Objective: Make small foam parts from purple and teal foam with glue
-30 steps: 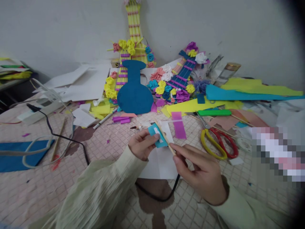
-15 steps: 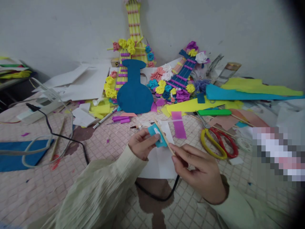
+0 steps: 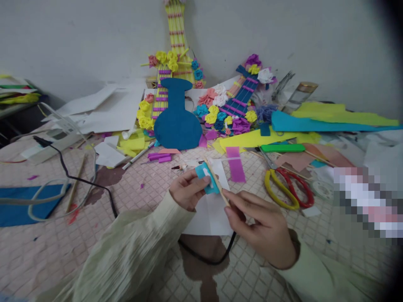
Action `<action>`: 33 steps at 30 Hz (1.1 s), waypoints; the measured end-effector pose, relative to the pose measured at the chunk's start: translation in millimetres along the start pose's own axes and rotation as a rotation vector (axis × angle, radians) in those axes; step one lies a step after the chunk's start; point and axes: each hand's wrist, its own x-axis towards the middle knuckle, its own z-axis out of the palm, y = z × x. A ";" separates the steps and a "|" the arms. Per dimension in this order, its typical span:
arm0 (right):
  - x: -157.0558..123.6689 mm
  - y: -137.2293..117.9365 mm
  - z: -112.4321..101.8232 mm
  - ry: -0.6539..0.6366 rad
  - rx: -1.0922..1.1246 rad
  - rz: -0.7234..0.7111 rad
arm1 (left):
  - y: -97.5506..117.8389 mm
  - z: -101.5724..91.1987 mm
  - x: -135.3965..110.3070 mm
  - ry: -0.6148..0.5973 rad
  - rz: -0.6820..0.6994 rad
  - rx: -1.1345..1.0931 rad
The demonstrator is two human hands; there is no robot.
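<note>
My left hand [image 3: 190, 188] pinches a small piece of light-blue paper [image 3: 201, 169] with a white patch on it. Between the fingertips of my right hand [image 3: 260, 222] is a thin wooden stick [image 3: 215, 178], slanting up and left along the right edge of the blue paper. Below both hands lies a white sheet of paper [image 3: 208, 220]. A glue gun's dark tip [image 3: 177, 167] shows just behind my left hand. The strip of purple paper [image 3: 236, 165] lies beyond my right hand.
Scissors [image 3: 285, 188] with yellow and red handles lie right of my hands, near a green cutter [image 3: 283, 148]. A dark-blue guitar-shaped cutout [image 3: 178, 126] stands at the back before flower-decorated paper guitars [image 3: 241, 100]. A black cable [image 3: 94, 183] crosses the left side.
The stick in my right hand has shifted slightly left, closer against the blue paper's edge. My left hand has barely moved.
</note>
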 end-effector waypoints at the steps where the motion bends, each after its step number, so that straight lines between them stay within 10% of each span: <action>1: -0.1 0.5 0.7 0.002 -0.003 -0.005 | 0.1 0.1 -0.1 0.002 0.002 -0.002; 33: -3.3 -6.0 -3.8 0.046 0.017 0.018 | -0.8 1.7 -1.5 -0.019 -0.015 -0.029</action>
